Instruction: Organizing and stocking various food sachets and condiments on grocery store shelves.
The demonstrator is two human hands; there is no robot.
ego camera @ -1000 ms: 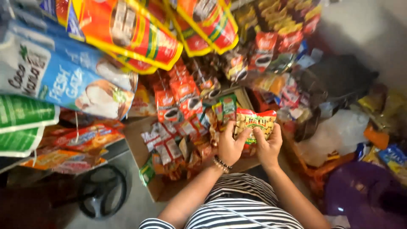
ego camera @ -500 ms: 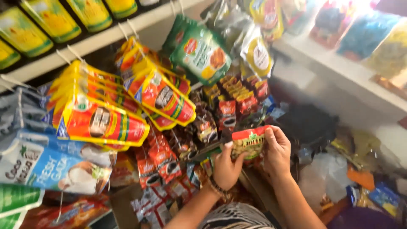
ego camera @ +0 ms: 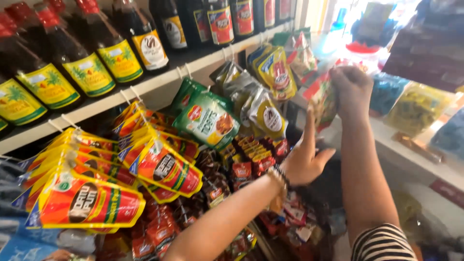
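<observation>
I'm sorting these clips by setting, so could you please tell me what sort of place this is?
Most likely a small grocery shop: dark bottles line a shelf, and rows of hanging packets crowd beneath it.

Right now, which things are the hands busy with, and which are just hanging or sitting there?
Busy with:
right hand gripping a small snack packet
left hand, open, just under the packet

Just there:
green pouch
yellow and red pouches
dark bottles
white shelf
</observation>
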